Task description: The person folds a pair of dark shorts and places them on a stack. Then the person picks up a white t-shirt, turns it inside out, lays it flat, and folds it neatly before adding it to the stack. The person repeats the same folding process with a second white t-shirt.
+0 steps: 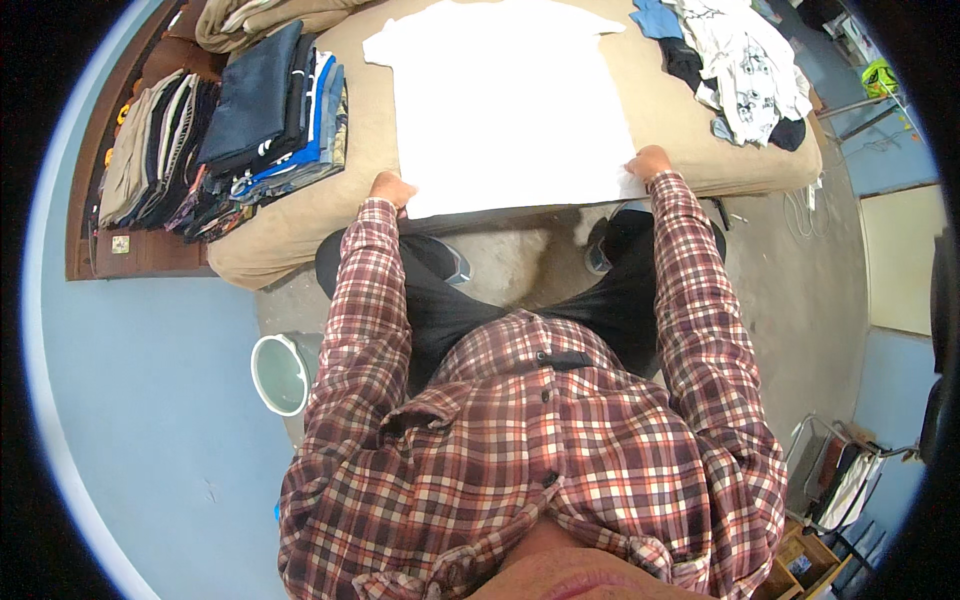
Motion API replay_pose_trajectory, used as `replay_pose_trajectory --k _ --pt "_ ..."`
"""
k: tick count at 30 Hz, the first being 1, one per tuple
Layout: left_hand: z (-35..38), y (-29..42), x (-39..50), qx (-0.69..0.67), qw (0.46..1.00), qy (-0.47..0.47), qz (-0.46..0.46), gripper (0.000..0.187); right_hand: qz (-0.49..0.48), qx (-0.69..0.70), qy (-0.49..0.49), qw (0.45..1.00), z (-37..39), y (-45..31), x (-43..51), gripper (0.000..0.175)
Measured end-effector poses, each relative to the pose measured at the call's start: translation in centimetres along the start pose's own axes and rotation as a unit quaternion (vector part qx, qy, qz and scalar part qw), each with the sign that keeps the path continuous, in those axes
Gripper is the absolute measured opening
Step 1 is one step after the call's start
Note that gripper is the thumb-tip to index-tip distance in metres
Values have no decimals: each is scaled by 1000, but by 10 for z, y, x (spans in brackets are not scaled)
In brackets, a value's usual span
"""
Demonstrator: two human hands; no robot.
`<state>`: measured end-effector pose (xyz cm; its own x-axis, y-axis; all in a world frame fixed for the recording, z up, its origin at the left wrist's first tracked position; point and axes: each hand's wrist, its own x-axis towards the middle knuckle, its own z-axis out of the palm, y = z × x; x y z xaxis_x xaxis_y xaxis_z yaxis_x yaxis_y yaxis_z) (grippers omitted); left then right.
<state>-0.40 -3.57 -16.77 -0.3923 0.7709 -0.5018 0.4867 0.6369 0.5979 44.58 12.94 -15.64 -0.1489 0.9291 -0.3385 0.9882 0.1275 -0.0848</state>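
Observation:
A white T-shirt [510, 112] lies spread flat on a bed with a beige cover [667, 127], its sleeves at the far side and its hem towards me. My left hand [391, 191] grips the shirt's lower left corner, thumb on top of the cloth. At the lower right corner, my right hand [649, 163] pinches the cloth the same way. Between the two hands the hem runs nearly straight along the bed's front edge, slightly overhanging it. The fingers beneath the cloth are hidden.
Stacked folded clothes [255, 112] stand on the bed at left, beside more folded garments [150, 157] on a wooden headboard shelf [150, 251]. Loose clothes [750, 75] lie heaped at far right. A bucket [281, 375] stands on the floor at left; a cable [806, 214] lies at right.

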Motion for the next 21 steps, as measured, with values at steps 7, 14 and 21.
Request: replay_pose_trajectory --k 7,14,21 --pt "-3 0 -5 183 980 68 36 31 81 109 87 987 -13 -23 -39 33" --pt "19 71 -45 94 951 205 214 51 -132 145 171 966 -32 -133 -63 53" --pt "30 86 -47 283 923 207 157 73 -134 -6 229 964 5 -170 -72 78"
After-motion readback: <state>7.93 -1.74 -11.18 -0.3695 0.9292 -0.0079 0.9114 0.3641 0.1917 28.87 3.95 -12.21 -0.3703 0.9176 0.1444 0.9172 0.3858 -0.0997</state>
